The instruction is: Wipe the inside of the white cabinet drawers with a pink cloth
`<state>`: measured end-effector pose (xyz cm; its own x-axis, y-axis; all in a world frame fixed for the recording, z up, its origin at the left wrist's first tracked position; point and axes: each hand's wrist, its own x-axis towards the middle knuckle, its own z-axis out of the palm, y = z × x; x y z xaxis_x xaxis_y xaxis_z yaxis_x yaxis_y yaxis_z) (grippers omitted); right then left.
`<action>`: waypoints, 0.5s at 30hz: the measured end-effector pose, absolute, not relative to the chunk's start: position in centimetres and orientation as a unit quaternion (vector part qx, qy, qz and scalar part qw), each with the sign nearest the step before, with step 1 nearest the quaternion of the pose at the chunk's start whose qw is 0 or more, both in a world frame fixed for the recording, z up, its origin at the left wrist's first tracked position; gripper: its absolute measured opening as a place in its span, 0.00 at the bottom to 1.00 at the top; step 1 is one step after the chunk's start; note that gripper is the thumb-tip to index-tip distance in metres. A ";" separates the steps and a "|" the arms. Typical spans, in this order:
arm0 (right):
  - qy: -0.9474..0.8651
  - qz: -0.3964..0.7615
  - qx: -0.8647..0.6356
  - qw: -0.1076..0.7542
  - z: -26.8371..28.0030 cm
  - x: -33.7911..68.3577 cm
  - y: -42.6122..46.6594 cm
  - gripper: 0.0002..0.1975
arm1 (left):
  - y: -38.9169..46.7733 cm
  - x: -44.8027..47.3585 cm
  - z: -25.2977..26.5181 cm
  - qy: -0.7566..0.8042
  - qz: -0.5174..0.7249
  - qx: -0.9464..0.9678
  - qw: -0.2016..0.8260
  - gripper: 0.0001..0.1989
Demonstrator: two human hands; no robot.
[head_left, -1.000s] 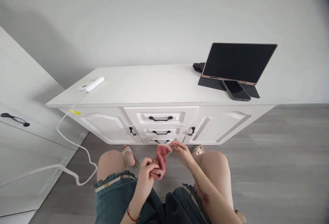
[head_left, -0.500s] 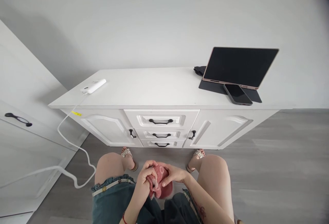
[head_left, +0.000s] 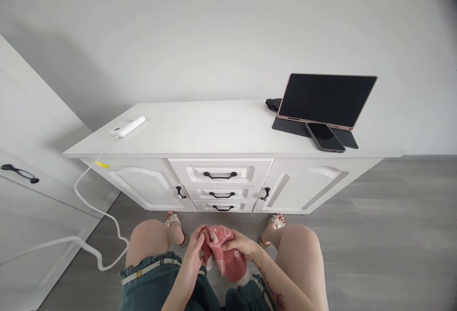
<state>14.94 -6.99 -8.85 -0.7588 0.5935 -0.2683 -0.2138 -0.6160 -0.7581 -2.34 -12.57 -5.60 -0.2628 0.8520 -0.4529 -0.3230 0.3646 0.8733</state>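
Left hand (head_left: 194, 248) grips bunched pink cloth (head_left: 233, 266), right hand (head_left: 246, 245) pinches its other side, apparently steadying limp fabric; tablet (head_left: 326, 100) leans on surface (head_left: 200, 127), seemingly propped by dark cover (head_left: 290, 126).

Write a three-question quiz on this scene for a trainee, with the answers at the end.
1. True or false: the left hand and the right hand both hold the pink cloth.

2. Multiple choice: where does the phone lie relative to the upright dark screen?
A. Behind it
B. In front of it
C. Balanced on its top edge

3. Count: how many drawers sit between the two doors of the white cabinet?

Key:
1. True
2. B
3. Three
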 end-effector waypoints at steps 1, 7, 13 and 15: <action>-0.373 0.856 -0.262 0.246 -8.9 14.8 -6.9 0.26 | -12.4 -2.2 -6.0 0.607 0.510 0.185 0.580 0.23; -0.339 0.888 -0.216 0.224 -9.0 14.2 -7.1 0.28 | -13.5 -2.3 -6.2 0.619 0.534 0.222 0.532 0.27; -0.313 0.893 -0.214 0.243 -9.1 15.1 -7.3 0.27 | -14.3 -2.9 -4.3 0.575 0.526 0.293 0.554 0.25; -0.311 0.895 -0.220 0.230 -8.9 15.1 -7.5 0.28 | -13.9 -2.9 -3.9 0.605 0.505 0.366 0.496 0.24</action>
